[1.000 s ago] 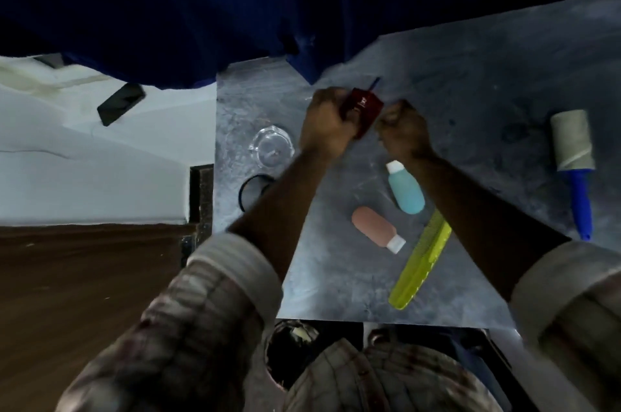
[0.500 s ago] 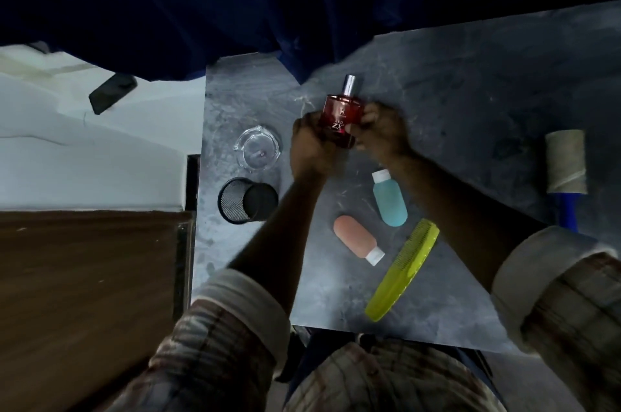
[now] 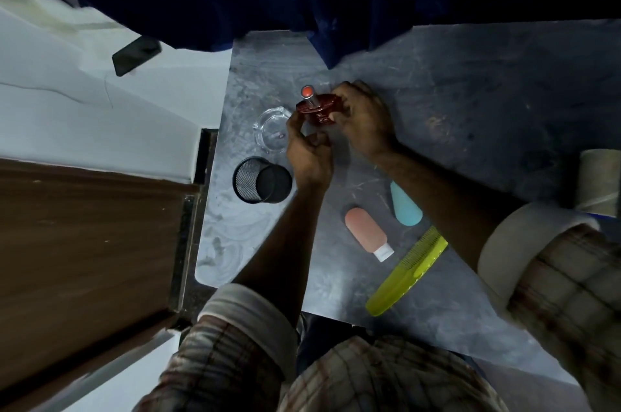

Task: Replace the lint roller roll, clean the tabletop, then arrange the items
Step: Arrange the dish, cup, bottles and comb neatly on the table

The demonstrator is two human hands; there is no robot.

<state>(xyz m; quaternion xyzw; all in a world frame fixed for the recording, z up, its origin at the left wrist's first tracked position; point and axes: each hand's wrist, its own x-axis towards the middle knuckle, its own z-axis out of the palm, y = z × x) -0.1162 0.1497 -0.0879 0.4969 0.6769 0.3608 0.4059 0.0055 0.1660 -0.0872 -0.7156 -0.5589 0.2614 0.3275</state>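
**Red perfume bottle held in both hands, beside the glass dish**

I have the red perfume bottle [image 3: 317, 111] between my two hands, upright, its spray stem pointing toward my head. My right hand [image 3: 364, 119] wraps the bottle's far side, fingers closed on the body. My left hand [image 3: 307, 151] sits under and beside it, thumb and fingertips touching the near face; whether it truly clamps or only steadies, I cannot tell. The bottle is just beside the clear glass dish [image 3: 272, 129], and I cannot tell if its base rests on the tabletop [image 3: 470, 102] or hangs just above.

I judge it glass: stiff, smooth, heavy for its bulk, likely to break if dropped. I would grip the broad body, never the thin stem.

The black mesh cup [image 3: 262, 180] lies on its side near the dish. The pink bottle [image 3: 368, 230], blue bottle [image 3: 405, 206] and green comb [image 3: 406, 272] lie well apart from the dish, toward me.

My right forearm hides the blue bottle's cap. The lint roller [image 3: 601, 179] is cut by the frame edge, handle unseen. The bottle's label is too small to read.
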